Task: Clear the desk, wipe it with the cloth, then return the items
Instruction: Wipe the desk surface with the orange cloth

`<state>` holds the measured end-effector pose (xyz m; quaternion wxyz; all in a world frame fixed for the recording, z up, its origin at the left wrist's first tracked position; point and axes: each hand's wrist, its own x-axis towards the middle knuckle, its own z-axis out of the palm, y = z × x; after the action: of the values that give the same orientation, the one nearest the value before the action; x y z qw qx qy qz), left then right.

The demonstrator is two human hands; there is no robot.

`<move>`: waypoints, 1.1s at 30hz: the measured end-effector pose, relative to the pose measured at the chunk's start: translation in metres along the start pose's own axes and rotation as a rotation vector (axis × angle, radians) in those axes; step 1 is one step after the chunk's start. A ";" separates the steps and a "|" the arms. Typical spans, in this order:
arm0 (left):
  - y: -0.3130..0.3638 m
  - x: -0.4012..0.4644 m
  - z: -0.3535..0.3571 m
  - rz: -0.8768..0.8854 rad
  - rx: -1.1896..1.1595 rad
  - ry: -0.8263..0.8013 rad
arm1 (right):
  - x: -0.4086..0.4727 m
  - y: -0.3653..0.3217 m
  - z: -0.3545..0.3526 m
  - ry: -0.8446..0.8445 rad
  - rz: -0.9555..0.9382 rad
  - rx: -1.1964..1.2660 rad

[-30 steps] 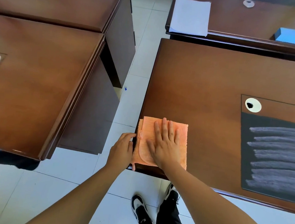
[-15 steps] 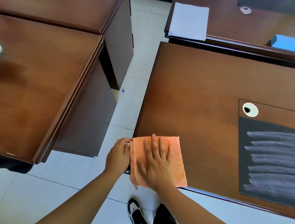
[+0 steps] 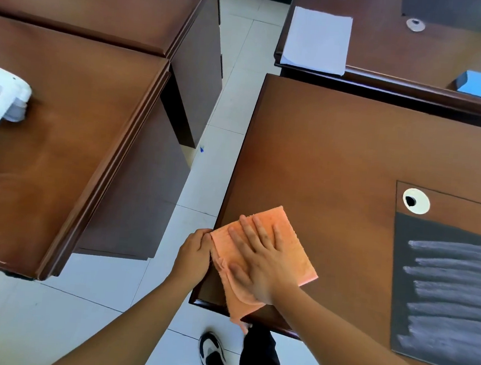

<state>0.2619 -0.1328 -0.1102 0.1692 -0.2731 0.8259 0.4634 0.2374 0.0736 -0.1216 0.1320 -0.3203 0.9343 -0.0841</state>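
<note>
While the right hand presses flat and open on the cloth, the left hand pinches its edge at the desk corner.
Best to keep the palm flat and sweep away from the edge, since one end overhangs; cloth's long axis runs near-left to far-right.
</note>
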 end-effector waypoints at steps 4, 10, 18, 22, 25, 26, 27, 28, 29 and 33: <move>0.020 0.020 0.008 -0.033 -0.020 0.004 | 0.035 0.032 -0.019 -0.036 -0.072 0.000; 0.062 0.061 0.018 -0.050 -0.038 0.041 | 0.092 0.084 -0.045 -0.049 -0.125 -0.029; 0.113 0.125 0.033 -0.038 0.046 0.122 | 0.166 0.154 -0.079 -0.054 -0.132 -0.061; 0.134 0.158 0.039 -0.006 0.200 0.165 | 0.199 0.182 -0.096 -0.045 -0.127 -0.056; 0.141 0.167 0.045 -0.005 0.269 0.222 | 0.225 0.203 -0.107 -0.031 -0.124 -0.065; 0.143 0.166 0.046 0.002 0.298 0.259 | 0.234 0.210 -0.110 -0.024 -0.122 -0.065; 0.145 0.165 0.047 0.010 0.326 0.295 | 0.243 0.216 -0.113 -0.016 -0.118 -0.063; 0.148 0.163 0.047 0.013 0.347 0.317 | 0.252 0.223 -0.116 -0.008 -0.113 -0.059; 0.150 0.163 0.047 0.008 0.363 0.326 | 0.262 0.229 -0.119 0.000 -0.106 -0.053; 0.155 0.163 0.045 -0.028 0.413 0.302 | 0.302 0.251 -0.132 0.036 -0.061 -0.047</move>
<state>0.0397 -0.0769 -0.1162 0.1024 -0.3101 0.9152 0.2363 -0.1768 0.0913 -0.1145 0.1050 -0.3501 0.9280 -0.0718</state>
